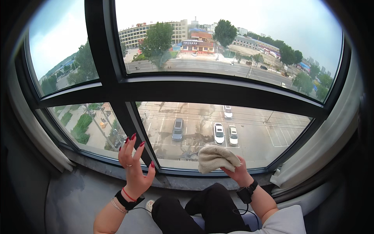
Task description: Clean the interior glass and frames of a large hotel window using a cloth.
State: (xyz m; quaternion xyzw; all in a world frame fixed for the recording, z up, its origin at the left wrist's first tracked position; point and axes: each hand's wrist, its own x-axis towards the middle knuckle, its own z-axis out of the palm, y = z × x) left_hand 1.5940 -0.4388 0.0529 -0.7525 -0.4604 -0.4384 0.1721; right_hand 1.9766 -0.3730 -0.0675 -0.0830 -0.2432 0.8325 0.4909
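Observation:
My left hand (136,172) is raised with its fingers apart and nothing in it, in front of the dark upright window frame (128,125). A folded beige terry cloth (217,158) is in my right hand (238,172), held by its lower right edge before the bottom of the lower window pane (251,134). The thumb side of the right hand is partly hidden by the cloth. Both wrists wear black straps with small devices and cables.
A thick dark crossbar (204,92) divides the upper and lower panes. Below them runs a grey stone sill (190,183). Pale curtains hang at the left (38,128) and right (324,146). My knees, in black trousers (210,204), are close to the sill. Outside are parked cars.

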